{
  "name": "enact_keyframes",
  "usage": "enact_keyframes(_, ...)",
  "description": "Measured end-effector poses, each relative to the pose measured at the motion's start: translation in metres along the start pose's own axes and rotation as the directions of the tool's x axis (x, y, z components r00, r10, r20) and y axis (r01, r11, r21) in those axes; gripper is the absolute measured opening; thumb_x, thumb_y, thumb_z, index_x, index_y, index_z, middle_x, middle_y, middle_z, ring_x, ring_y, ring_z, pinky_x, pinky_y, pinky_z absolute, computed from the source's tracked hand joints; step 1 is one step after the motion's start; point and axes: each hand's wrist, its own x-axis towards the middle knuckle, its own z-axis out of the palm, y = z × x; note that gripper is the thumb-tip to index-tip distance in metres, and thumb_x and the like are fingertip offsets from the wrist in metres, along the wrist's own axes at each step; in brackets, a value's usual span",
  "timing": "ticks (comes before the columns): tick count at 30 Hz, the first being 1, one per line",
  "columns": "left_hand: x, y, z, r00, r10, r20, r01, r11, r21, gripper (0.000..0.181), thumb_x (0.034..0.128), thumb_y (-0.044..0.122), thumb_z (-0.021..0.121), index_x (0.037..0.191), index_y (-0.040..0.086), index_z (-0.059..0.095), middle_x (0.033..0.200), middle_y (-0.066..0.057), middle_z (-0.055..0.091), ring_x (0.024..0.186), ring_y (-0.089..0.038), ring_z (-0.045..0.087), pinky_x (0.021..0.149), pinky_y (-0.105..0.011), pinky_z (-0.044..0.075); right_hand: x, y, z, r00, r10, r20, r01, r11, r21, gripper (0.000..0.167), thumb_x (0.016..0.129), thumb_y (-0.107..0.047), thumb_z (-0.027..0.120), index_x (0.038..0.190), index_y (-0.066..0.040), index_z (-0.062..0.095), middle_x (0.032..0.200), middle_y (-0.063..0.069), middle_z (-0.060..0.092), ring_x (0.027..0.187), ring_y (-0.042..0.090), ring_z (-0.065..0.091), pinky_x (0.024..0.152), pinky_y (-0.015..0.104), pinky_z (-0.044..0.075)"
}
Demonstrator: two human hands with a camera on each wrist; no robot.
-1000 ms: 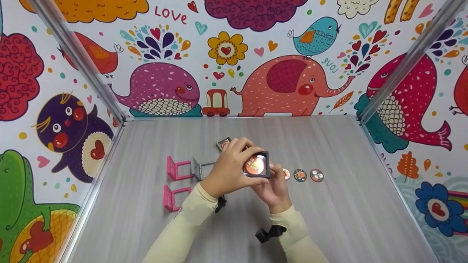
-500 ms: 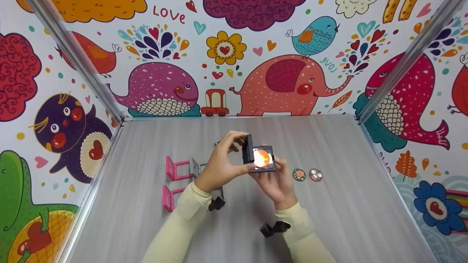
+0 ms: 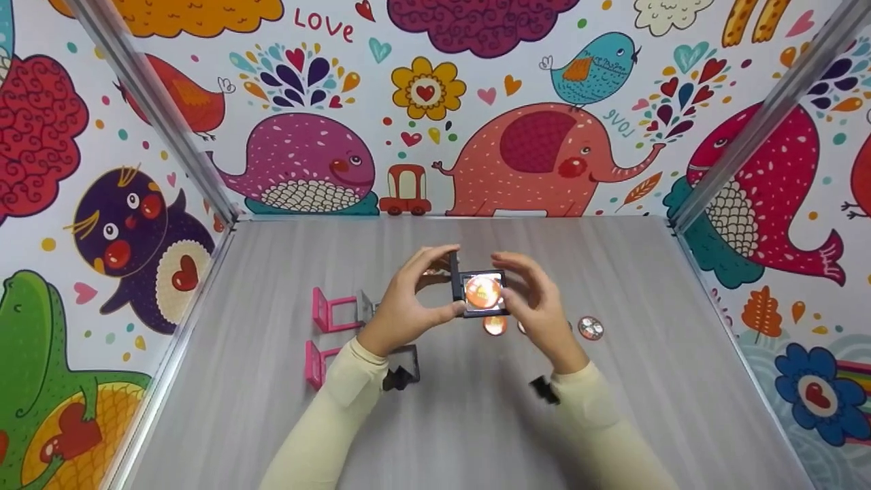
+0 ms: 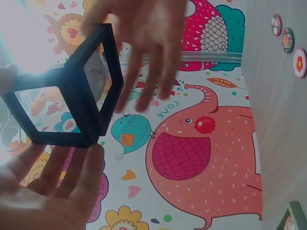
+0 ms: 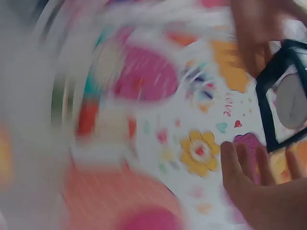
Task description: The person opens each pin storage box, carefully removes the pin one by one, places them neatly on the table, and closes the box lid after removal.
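One black frame [image 3: 456, 280] bearing one disc [image 3: 484, 292] is pinched by the left fingers [image 3: 441, 314], the right fingers [image 3: 529, 265] loosely spread.

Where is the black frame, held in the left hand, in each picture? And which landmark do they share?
Head: the black frame is near the centre, between left hand and right hand.
Left wrist: the black frame is at upper left.
Right wrist: the black frame is at the right edge, partly cut off.
Shared landmark: the yellow flower on the wall.
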Motion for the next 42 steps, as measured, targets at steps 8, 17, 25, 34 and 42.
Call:
enact_keyframes(8, -0.004, -0.012, 0.000, 0.999, -0.033, 0.021, 0.033, 0.999, 0.017, 0.073, 0.0915, 0.018, 0.089, 0.156, 0.022, 0.055, 0.141, 0.000, 0.059, 0.130, -0.021, 0.060, 0.111, -0.037, 0.052, 0.020, -0.024, -0.017, 0.928, -0.065, 0.368, 0.303, 0.706, -0.640, 0.053, 0.087, -0.010, 0.094, 0.136, -0.009, 0.074, 0.137, 0.002, 0.070, 0.129, 0.024, 0.061, 0.106, 0.047, 0.057)
enact_keyframes(17, -0.004, -0.014, 0.003, 0.990, -0.126, 0.066, 0.121, 0.990, 0.079, 0.080, 0.0930, 0.018, 0.085, 0.162, 0.026, 0.046, 0.147, -0.001, 0.054, 0.134, -0.019, 0.057, 0.113, -0.034, 0.049, 0.026, -0.029, -0.019, 0.894, -0.028, 0.447, 0.371, 0.606, -0.704, 0.052, 0.086, -0.014, 0.095, 0.133, -0.010, 0.074, 0.128, 0.008, 0.067, 0.117, 0.024, 0.060, 0.095, 0.040, 0.061)
enact_keyframes(25, -0.005, -0.038, 0.005, 0.926, -0.372, 0.067, 0.320, 0.864, 0.389, 0.082, 0.0926, 0.013, 0.081, 0.164, 0.014, 0.042, 0.164, -0.012, 0.041, 0.140, -0.030, 0.053, 0.111, -0.046, 0.052, 0.023, -0.028, -0.036, 0.926, 0.029, 0.375, 0.264, 0.660, -0.703, 0.052, 0.085, -0.007, 0.093, 0.134, -0.015, 0.076, 0.124, 0.005, 0.063, 0.117, 0.022, 0.056, 0.093, 0.040, 0.061)
enact_keyframes(34, -0.006, -0.083, 0.018, 0.849, -0.528, 0.001, 0.439, 0.707, 0.554, 0.090, 0.0843, -0.008, 0.080, 0.163, -0.006, 0.035, 0.161, -0.030, 0.045, 0.146, -0.044, 0.048, 0.124, -0.050, 0.037, 0.009, 0.009, -0.050, 0.911, 0.247, 0.329, 0.101, 0.642, -0.760, 0.053, 0.086, -0.005, 0.090, 0.135, -0.016, 0.073, 0.125, 0.003, 0.062, 0.118, 0.022, 0.058, 0.101, 0.040, 0.059)
enact_keyframes(42, -0.012, -0.099, 0.022, 0.851, -0.525, -0.022, 0.452, 0.711, 0.539, 0.086, 0.0822, -0.009, 0.082, 0.157, -0.011, 0.041, 0.153, -0.033, 0.053, 0.141, -0.046, 0.052, 0.121, -0.052, 0.040, -0.013, 0.048, -0.053, 0.880, 0.286, 0.380, 0.132, 0.620, -0.774, 0.050, 0.083, -0.002, 0.091, 0.128, -0.007, 0.072, 0.117, 0.007, 0.064, 0.109, 0.027, 0.062, 0.097, 0.045, 0.060)
